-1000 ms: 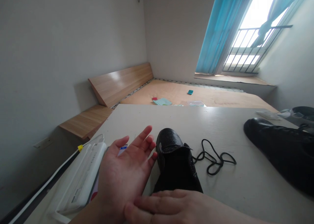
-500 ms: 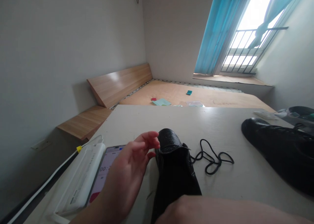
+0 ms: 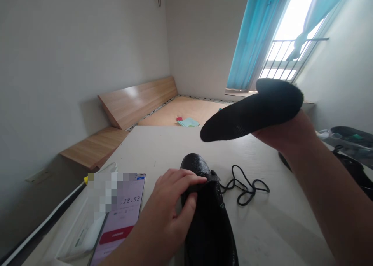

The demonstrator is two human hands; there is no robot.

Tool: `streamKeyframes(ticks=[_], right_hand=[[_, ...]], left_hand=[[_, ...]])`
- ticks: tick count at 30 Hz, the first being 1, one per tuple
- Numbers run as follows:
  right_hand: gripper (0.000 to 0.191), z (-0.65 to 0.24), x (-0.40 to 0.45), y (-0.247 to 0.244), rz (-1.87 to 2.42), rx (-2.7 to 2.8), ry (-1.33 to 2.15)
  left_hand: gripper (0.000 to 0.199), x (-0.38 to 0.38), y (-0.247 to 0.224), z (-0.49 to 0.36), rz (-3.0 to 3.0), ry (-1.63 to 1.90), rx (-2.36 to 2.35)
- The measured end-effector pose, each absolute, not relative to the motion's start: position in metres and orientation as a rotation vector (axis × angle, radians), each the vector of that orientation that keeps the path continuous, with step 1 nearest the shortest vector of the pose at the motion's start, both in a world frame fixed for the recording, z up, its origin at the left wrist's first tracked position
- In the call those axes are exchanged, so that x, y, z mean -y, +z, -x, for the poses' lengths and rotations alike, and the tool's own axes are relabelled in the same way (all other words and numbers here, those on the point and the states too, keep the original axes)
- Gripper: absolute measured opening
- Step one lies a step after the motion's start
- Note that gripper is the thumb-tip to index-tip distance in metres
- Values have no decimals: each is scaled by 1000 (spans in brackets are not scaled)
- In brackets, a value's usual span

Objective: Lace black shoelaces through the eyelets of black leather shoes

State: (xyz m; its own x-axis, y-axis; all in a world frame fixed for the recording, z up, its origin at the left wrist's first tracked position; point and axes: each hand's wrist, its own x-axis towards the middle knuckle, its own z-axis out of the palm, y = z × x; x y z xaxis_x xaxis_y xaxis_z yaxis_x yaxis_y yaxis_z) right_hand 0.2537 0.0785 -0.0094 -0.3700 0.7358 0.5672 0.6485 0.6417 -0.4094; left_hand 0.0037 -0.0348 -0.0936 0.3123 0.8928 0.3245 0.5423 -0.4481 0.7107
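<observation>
A black shoe (image 3: 211, 231) lies on the white table, its toe pointing away from me. My left hand (image 3: 169, 207) is closed on the shoe at its tongue (image 3: 208, 179), thumb inside the opening and fingers over the top. My right hand (image 3: 288, 132) is raised above the table at the right, gripping a black insole (image 3: 247, 114). The insole is tilted, with one end bent up over the hand; my fingers are mostly hidden behind it. A loose black shoelace (image 3: 253, 192) trails from the shoe's right side across the tabletop.
A second black shoe (image 3: 351, 167) stands at the right, partly behind my forearm. Behind it is a grey container (image 3: 352, 135). On the left lie a phone (image 3: 122, 223) showing a timer and a white device (image 3: 90, 227) with a cable. A bed (image 3: 163, 116) lies beyond the table.
My right hand has risen from the shoe's opening to the upper right with the black insole. My left hand has moved from beside the toe onto the tongue and closed.
</observation>
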Motion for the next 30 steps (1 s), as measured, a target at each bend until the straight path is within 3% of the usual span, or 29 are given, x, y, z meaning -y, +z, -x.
streamKeyframes(ticks=[4,9,17,24,30], right_hand=[[50,-250,-74,-7,967,1854,654],[25,-238,-61,-5,993,1846,935],[22,-201,-15,-7,905,2482,816],[25,-187,1,-8,1121,2603,872],[22,-193,0,-3,1000,2727,918]], left_hand=[[31,34,-94,-4,-2156,974,-1266],[29,34,-94,-3,-2261,966,-1283],[22,31,-93,1,-2430,854,-1236],[23,29,-92,1,-2545,772,-1229],[23,29,-91,4,-2504,684,-1258]])
